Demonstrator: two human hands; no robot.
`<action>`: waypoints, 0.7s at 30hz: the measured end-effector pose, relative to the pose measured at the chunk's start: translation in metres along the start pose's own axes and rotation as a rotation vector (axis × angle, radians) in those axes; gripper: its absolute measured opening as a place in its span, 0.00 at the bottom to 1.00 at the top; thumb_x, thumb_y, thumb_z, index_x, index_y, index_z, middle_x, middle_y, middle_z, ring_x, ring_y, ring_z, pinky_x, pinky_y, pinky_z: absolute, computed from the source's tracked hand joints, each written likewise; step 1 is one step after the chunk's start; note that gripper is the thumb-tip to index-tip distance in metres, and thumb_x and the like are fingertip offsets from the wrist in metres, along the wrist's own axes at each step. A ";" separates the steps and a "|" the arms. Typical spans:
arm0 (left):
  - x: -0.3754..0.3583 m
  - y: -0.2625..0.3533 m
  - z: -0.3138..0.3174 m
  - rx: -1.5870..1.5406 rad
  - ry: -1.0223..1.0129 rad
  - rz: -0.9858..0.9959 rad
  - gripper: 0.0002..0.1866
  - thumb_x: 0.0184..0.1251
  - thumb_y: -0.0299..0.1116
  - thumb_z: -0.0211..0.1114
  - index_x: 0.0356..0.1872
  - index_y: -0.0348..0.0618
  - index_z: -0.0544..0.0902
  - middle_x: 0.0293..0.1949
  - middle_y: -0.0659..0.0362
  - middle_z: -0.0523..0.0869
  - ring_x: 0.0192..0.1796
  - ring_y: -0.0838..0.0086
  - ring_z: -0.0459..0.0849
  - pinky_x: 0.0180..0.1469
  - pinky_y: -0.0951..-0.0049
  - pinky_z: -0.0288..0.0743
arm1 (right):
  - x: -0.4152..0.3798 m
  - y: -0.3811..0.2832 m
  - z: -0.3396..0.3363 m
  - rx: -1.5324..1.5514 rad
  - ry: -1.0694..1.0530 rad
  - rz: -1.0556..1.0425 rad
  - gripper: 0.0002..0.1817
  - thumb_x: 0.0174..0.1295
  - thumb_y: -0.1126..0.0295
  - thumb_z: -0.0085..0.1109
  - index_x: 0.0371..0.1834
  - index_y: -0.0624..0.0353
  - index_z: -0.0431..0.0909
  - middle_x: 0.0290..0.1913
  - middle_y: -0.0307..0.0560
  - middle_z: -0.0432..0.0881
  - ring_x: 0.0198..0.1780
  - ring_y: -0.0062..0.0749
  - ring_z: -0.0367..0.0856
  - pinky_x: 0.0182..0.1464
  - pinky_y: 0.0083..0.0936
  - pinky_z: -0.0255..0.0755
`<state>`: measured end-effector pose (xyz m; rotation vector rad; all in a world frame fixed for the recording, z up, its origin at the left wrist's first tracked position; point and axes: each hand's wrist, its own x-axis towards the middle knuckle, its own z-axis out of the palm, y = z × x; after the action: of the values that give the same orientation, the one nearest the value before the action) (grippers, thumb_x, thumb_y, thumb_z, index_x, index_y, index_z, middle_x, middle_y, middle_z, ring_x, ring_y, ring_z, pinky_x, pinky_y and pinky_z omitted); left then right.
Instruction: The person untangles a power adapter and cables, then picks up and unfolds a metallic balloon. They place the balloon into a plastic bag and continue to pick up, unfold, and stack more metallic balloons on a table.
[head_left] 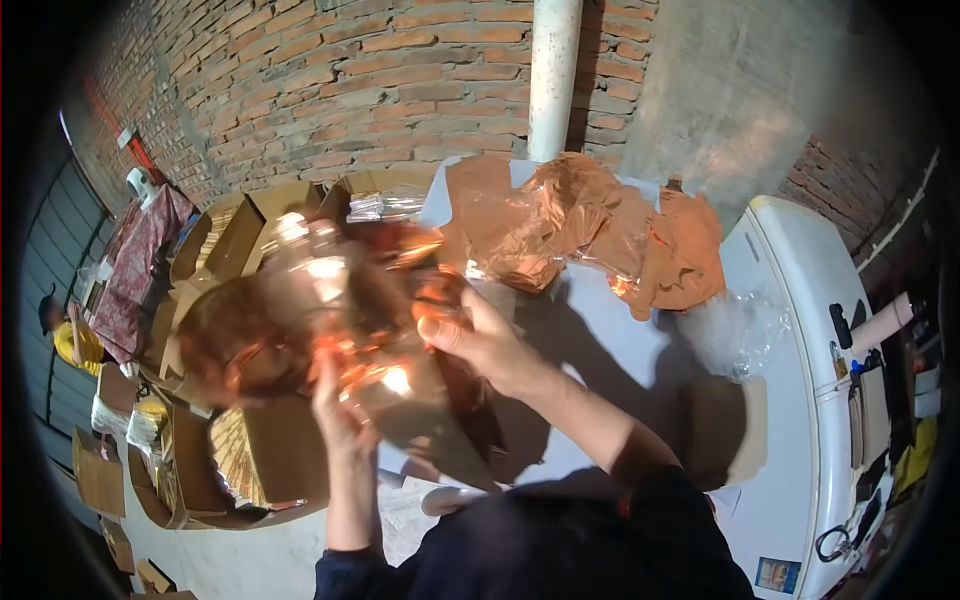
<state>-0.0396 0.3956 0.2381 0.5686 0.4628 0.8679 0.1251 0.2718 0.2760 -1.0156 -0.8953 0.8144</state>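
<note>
Both hands hold a loose, crumpled bundle of shiny copper-coloured foil (400, 395) in front of my body. My left hand (345, 410) grips it from the lower side, its fingers partly hidden and blurred. My right hand (490, 345) is closed on its right side, with the thumb on top. The bundle's upper left part is smeared by motion, so its exact shape cannot be made out. Beyond it, more flat copper foil pieces (685, 250) lie in a heap on the white table (600, 350).
Open cardboard boxes (290, 440) with packed foil stand on the left. Clear plastic film (745, 330) lies at the table's right, beside a white appliance (790, 280). A white pipe (555, 80) runs up the brick wall. Another person (75, 340) in yellow is at far left.
</note>
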 end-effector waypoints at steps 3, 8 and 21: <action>0.000 0.031 -0.051 0.016 0.001 0.221 0.23 0.76 0.45 0.55 0.66 0.48 0.71 0.57 0.55 0.79 0.52 0.63 0.83 0.56 0.58 0.80 | 0.044 0.002 -0.039 0.245 -0.136 0.064 0.34 0.69 0.47 0.58 0.69 0.58 0.60 0.64 0.53 0.70 0.63 0.32 0.71 0.59 0.28 0.71; -0.015 0.047 -0.092 0.025 0.125 0.525 0.23 0.77 0.44 0.55 0.64 0.41 0.73 0.54 0.52 0.81 0.54 0.62 0.82 0.55 0.58 0.80 | 0.106 0.093 -0.138 -1.354 0.242 0.132 0.44 0.56 0.39 0.63 0.69 0.52 0.61 0.69 0.61 0.63 0.73 0.52 0.57 0.68 0.49 0.60; -0.028 0.046 -0.108 0.105 0.309 0.601 0.22 0.77 0.43 0.55 0.64 0.41 0.73 0.53 0.54 0.81 0.53 0.65 0.81 0.55 0.61 0.79 | 0.128 0.126 -0.223 -1.649 0.251 0.143 0.20 0.58 0.52 0.62 0.48 0.52 0.78 0.54 0.51 0.81 0.53 0.56 0.79 0.51 0.48 0.75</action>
<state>-0.1460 0.4268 0.1893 0.6868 0.6327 1.5258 0.3598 0.3473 0.1296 -2.5356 -1.2296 -0.1589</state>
